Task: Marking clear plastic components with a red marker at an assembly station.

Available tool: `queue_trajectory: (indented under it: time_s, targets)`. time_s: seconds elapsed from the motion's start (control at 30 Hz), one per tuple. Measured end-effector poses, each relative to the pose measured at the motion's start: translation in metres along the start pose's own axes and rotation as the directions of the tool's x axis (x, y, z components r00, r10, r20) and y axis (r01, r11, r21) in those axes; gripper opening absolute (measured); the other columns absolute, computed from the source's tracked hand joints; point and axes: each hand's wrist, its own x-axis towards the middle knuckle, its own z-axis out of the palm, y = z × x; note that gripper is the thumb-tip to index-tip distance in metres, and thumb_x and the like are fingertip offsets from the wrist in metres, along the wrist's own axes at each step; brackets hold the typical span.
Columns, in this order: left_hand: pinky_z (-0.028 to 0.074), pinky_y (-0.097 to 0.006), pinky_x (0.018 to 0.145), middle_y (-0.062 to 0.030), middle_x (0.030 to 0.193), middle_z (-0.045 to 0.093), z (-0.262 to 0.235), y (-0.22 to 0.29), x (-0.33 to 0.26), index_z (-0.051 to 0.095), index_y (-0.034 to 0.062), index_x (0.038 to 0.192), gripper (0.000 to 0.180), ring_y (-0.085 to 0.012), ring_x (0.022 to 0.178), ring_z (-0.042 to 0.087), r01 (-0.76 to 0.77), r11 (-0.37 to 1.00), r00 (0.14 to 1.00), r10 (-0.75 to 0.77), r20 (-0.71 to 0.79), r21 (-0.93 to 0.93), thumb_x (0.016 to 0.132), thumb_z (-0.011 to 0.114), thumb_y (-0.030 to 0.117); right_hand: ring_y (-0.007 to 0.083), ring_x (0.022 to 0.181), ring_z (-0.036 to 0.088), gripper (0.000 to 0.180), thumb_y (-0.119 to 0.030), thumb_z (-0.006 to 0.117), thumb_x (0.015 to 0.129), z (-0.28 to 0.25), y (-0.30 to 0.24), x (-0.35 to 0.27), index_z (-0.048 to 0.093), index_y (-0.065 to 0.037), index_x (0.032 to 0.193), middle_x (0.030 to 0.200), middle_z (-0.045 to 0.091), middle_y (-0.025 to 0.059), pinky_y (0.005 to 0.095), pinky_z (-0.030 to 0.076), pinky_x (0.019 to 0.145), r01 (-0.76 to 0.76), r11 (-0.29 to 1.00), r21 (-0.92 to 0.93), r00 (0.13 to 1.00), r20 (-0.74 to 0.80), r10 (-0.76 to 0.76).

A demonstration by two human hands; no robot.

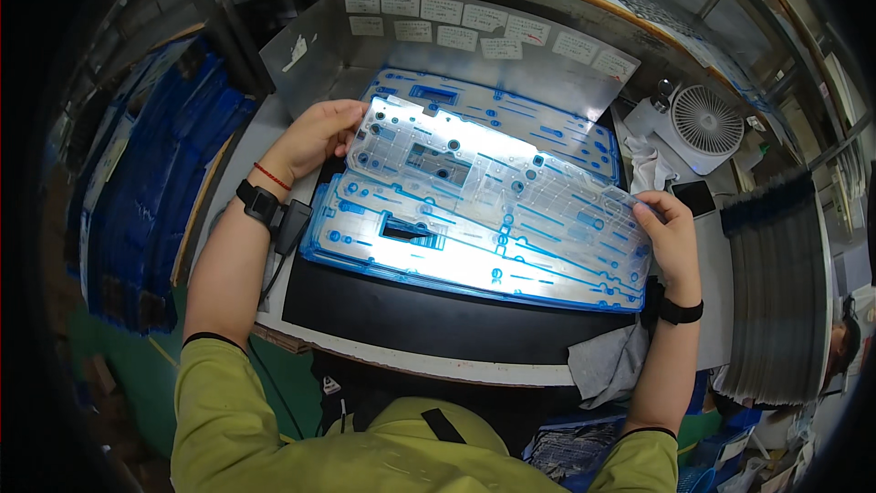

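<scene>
A thin, see-through panel (493, 164) with holes and a rectangular cutout is held up and slightly tilted between my two hands. My left hand (319, 135) pinches its upper left corner, thumb and fingers closed. At the right end, my right hand (669, 230) grips the panel's edge with the thumb on top. Below and in front of it lies a stack of similar panels with blue outlines (456, 260). Behind it rests another blue-lined panel stack (566, 132), partly hidden by the held panel. Strong light glares off the surfaces.
A black mat (411, 319) covers the desk front, with a grey cloth (607, 365) at its right edge. A white fan (707, 123) and a phone (693, 198) sit at right. Blue sheets (146, 192) stand stacked left; grey sheets (776, 292) stand right. A metal screen (319, 46) bears paper labels.
</scene>
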Motion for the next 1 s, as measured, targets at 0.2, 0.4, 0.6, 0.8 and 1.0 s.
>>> queue_trajectory:
  time_s: [0.2, 0.4, 0.6, 0.8, 1.0]
  targets:
    - [0.039, -0.015, 0.054, 0.0027, 0.085, 0.063, -0.003, -0.007, 0.000, 0.063, 0.0007, 0.112, 0.024, -0.0011, 0.061, 0.048, -0.018, 0.997, 0.996, 0.025, -0.084, 0.074, 0.098, 0.058, 0.019, 0.0049, 0.077, 0.054, 0.018, -0.012, 0.066, 0.091, 0.000, -0.001, 0.002, 0.066, 0.002, 0.103, 0.084, 0.063, -0.0024, 0.0205, 0.042, 0.071, -0.011, 0.994, 0.105, 0.996, -0.082, 0.020]
    - [0.038, -0.015, 0.055, 0.0029, 0.085, 0.062, -0.001, -0.006, 0.004, 0.062, -0.0001, 0.113, 0.025, -0.0011, 0.063, 0.046, -0.023, 1.000, 0.982, 0.026, -0.184, 0.017, 0.099, 0.056, 0.020, 0.0052, 0.073, 0.052, 0.018, -0.018, 0.060, 0.097, -0.007, 0.009, 0.008, 0.065, -0.001, 0.100, 0.083, 0.062, -0.0024, 0.0200, 0.040, 0.068, -0.033, 0.959, 0.283, 0.990, -0.122, 0.070]
    - [0.037, -0.016, 0.058, 0.0050, 0.083, 0.060, 0.001, -0.005, 0.004, 0.062, 0.0022, 0.116, 0.027, -0.0013, 0.067, 0.045, -0.022, 0.998, 0.980, 0.032, -0.196, 0.052, 0.100, 0.055, 0.023, 0.0053, 0.073, 0.052, 0.017, -0.017, 0.059, 0.097, -0.008, 0.009, 0.006, 0.066, -0.001, 0.099, 0.082, 0.063, -0.0017, 0.0198, 0.040, 0.068, -0.001, 0.965, 0.261, 0.987, -0.153, 0.042]
    - [0.036, -0.017, 0.060, 0.0064, 0.083, 0.060, 0.002, -0.004, 0.003, 0.063, 0.0045, 0.114, 0.025, -0.0012, 0.068, 0.044, -0.022, 0.997, 0.975, 0.037, -0.218, 0.070, 0.099, 0.055, 0.023, 0.0047, 0.071, 0.052, 0.016, -0.016, 0.059, 0.097, -0.006, 0.005, 0.005, 0.066, -0.002, 0.099, 0.080, 0.062, -0.0022, 0.0198, 0.040, 0.065, 0.021, 0.970, 0.242, 0.986, -0.166, 0.020]
    - [0.037, -0.017, 0.061, 0.0064, 0.085, 0.060, 0.004, -0.004, 0.003, 0.064, 0.0072, 0.114, 0.023, -0.0023, 0.068, 0.045, -0.070, 0.998, 0.970, 0.069, -0.231, 0.006, 0.099, 0.055, 0.023, 0.0039, 0.062, 0.049, 0.018, -0.019, 0.059, 0.097, -0.012, 0.006, 0.004, 0.065, -0.002, 0.098, 0.079, 0.062, -0.0015, 0.0200, 0.039, 0.058, 0.002, 0.966, 0.257, 0.986, -0.162, 0.041]
